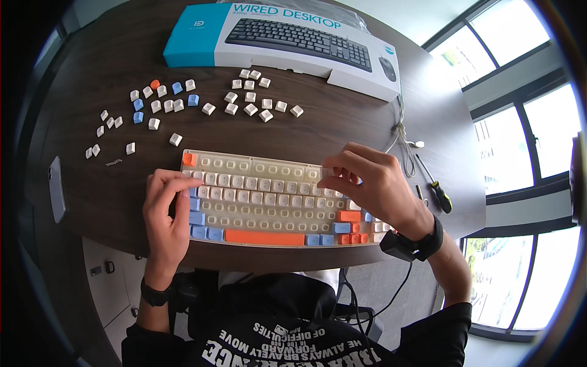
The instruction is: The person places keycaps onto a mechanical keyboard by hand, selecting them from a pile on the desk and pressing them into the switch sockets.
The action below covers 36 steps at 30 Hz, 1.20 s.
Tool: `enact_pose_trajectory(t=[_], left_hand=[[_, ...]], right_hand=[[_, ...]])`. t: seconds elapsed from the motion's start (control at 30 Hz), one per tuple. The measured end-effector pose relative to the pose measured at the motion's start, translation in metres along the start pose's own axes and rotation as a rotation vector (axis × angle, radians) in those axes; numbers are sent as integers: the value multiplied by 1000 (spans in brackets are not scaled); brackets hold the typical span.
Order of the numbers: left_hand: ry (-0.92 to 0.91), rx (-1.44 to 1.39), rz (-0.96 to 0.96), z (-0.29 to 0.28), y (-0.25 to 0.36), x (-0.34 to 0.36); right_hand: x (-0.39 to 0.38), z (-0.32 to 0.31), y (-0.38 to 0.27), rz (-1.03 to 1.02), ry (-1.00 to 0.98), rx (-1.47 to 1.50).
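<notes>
1. Fingers of the left hand point(162, 223) bend over the keyboard's upper left end, the index fingertip at a white key there; a firm grasp cannot be confirmed. At the upper right, the right hand point(380, 183) curls over the keys, thumb and index close together — whether a cap sits between them, one cannot tell.

2. Between the hands, the keyboard point(263, 211) lies flat along the desk's near edge. Two rows carry white caps, while other rows show bare stems; an orange space bar point(264, 237) and blue and orange keys fill out the lower edge and right side.

3. The board looks rigid and probably fairly weighty, best held by the ends of its case. Its caps should prove light, hard and a little slick, suited to a fingertip pinch on opposite sides; the exposed stems likely call for a straight, gentle touch.

4. Beyond it, loose white keycaps point(250, 96) scatter over the desk point(342, 131), with blue keycaps point(177, 87) and a single orange keycap point(155, 84) among them.

5. Farther out: a turquoise-and-white box point(195, 37) at the far edge, a bundled cable point(400, 133) and a black-and-yellow screwdriver point(441, 199) at right, a phone point(56, 189) at left.
</notes>
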<state>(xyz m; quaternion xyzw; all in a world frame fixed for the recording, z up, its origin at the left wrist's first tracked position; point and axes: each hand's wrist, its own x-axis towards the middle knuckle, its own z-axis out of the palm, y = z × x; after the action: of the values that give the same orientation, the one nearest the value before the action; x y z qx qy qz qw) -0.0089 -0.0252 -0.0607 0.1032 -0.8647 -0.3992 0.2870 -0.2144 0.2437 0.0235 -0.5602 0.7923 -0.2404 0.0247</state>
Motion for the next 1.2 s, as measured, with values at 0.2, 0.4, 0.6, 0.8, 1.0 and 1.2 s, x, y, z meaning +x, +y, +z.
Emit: enact_pose_trajectory(t=[0.2, 0.4, 0.6, 0.8, 1.0, 1.2], left_hand=[[-11, 11, -8, 1, 0, 1], [-19, 8, -2, 2, -2, 1], [-26, 12, 6, 3, -2, 2], [-16, -3, 5, 2, -1, 1], [-28, 13, -19, 2, -4, 0], [-22, 4, -10, 2, -2, 1]], right_hand=[[-12, -4, -13, -33, 100, -47], [-27, 0, -15, -32, 147, -36], [-43, 3, -14, 71, 97, -47], [-53, 10, -19, 200, 63, 46], [-57, 25, -18, 238, 51, 56], [-57, 35, -9, 132, 58, -38]])
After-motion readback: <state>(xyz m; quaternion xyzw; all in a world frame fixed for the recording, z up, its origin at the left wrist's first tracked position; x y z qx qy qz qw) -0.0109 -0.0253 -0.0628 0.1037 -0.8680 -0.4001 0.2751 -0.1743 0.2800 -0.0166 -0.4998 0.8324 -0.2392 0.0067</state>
